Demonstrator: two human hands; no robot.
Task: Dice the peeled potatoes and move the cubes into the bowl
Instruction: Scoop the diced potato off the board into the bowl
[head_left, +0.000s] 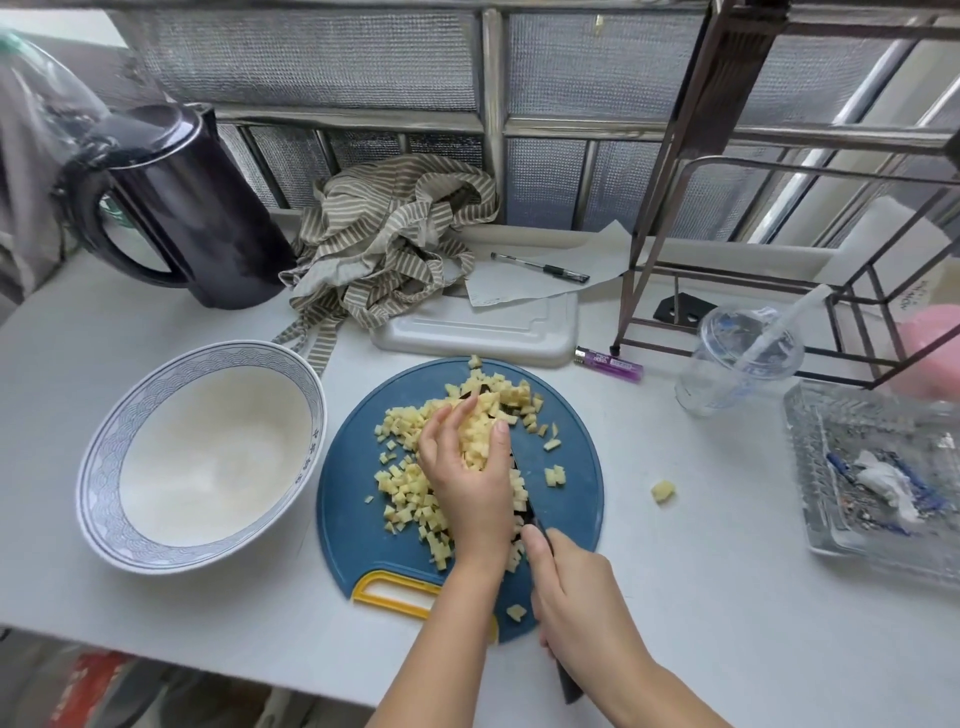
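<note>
Item 1: potato cubes (410, 488). Diced and heaped on the blue cutting board (571, 499), none in the bowl yet. One piece lies alone near the board's yellow handle. One stray cube (663, 491) sits on the desk (675, 597), off the board to the right.

Item 2: my left hand (467, 483). The fingers (434, 441) are curled over a mound of cubes and cup it against the blade, so the load should lift as one.

Item 3: my right hand (576, 592). It is wrapped round the handle of the knife (569, 687), with the blade laid low under the heap, apparently as a scoop.

Item 4: bowl (156, 374). Empty, just beside the board on the left, a short carry away.

Item 5: background stock. Dark kettle (208, 223), striped cloth (389, 244), purple lighter (609, 364), plastic cup (737, 358).

Judged stage: dicing looks finished and the transfer is beginning.
</note>
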